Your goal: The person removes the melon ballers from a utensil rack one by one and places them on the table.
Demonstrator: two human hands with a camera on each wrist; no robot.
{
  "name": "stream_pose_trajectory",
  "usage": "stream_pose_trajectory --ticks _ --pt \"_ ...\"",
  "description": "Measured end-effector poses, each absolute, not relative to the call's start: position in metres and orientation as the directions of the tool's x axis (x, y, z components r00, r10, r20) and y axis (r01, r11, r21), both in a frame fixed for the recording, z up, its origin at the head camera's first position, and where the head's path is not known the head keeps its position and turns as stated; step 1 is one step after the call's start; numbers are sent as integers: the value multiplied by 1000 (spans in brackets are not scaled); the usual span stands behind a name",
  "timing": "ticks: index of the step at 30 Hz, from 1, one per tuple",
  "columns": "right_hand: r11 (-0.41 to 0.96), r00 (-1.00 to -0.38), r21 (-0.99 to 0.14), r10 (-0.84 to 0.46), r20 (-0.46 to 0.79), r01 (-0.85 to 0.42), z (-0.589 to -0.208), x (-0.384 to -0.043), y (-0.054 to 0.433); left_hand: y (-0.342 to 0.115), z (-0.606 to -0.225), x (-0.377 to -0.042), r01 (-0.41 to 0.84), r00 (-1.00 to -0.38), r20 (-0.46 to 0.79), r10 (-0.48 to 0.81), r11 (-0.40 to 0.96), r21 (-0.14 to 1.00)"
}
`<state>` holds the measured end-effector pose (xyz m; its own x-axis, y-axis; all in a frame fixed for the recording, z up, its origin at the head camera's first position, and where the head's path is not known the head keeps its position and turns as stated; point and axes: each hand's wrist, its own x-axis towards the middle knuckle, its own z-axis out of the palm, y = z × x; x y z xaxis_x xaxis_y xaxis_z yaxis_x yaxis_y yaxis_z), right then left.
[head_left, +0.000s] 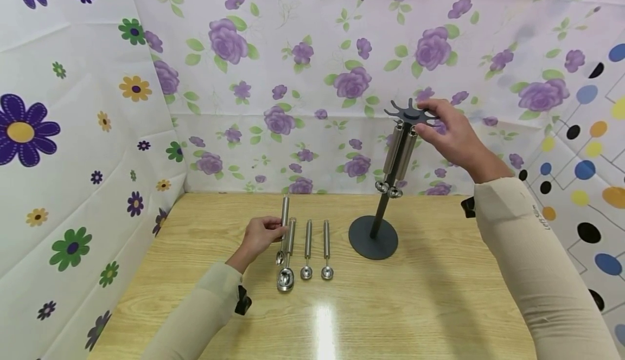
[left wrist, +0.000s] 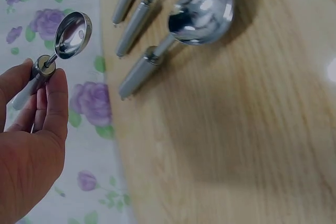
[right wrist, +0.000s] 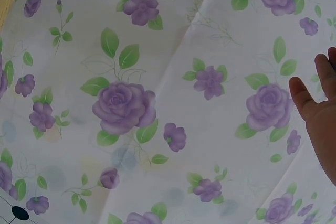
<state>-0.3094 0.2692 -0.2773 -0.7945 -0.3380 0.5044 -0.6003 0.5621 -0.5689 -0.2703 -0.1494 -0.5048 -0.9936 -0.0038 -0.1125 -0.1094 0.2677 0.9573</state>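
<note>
My left hand point(head_left: 260, 236) pinches the handle of a round-bowled steel measuring spoon point(head_left: 285, 211) between thumb and fingers. In the left wrist view, this spoon's bowl point(left wrist: 72, 35) points up and away from the palm. Close to that hand lies a larger spoon point(head_left: 285, 279), with two smaller spoons point(head_left: 308, 240) point(head_left: 326, 240) to its right. My right hand point(head_left: 451, 135) is at the top of a dark hanging stand point(head_left: 373, 238), fingers spread beside its hooked head point(head_left: 412, 113). Whether they touch the hooks cannot be told. Two steel-handled spoons point(head_left: 392, 154) point(head_left: 406, 156) hang there, bowls down.
The wooden table point(head_left: 219, 306) ends at a flowered cloth backdrop point(head_left: 293, 148). Patterned cloths also hang at the left point(head_left: 88, 175) and right point(head_left: 586, 148). The stand's round base sits to the right of the spoons.
</note>
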Motion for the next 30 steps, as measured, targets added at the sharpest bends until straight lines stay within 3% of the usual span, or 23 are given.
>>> stream_pose_trajectory --ticks 30 --pt "561 -820 -603 -316 478 -567 -277 -305 268 -177 -548 -266 -226 -974 -218 -66 398 889"
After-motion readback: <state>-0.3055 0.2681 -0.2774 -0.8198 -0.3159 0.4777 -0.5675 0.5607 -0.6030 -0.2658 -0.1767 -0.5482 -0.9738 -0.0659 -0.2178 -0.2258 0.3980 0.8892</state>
